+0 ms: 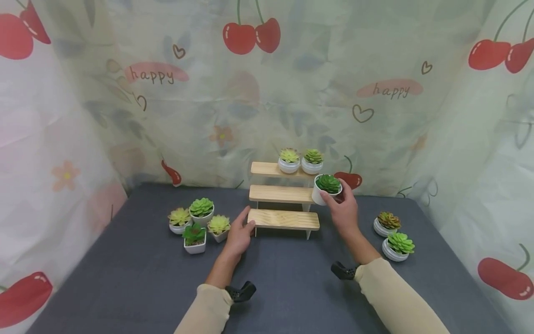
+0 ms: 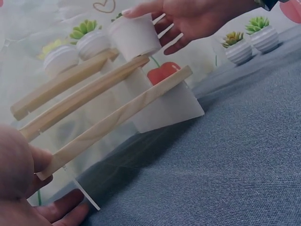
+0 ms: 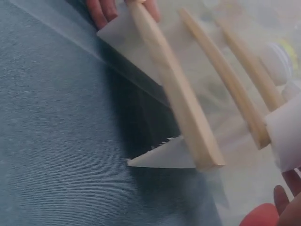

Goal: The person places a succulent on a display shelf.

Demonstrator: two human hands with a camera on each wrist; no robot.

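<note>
A three-tier wooden stand (image 1: 284,219) with white side supports stands at the middle back. My left hand (image 1: 239,237) grips the left end of its lowest tier, thumb on the board and other fingers lower, by the support. My right hand (image 1: 346,214) holds a dark green potted succulent (image 1: 327,184) by its white pot (image 2: 135,38), at the right end of the middle tier. Whether the pot touches that board I cannot tell. On the top tier, towards the right, two potted succulents sit side by side, one yellowish (image 1: 289,160) and one green (image 1: 312,161).
Several potted succulents (image 1: 202,211) cluster on the dark cloth (image 1: 137,278) left of the stand. To the right are a reddish one (image 1: 387,223) and a bright green one (image 1: 398,247). A cherry-patterned curtain (image 1: 292,97) hangs behind and at both sides.
</note>
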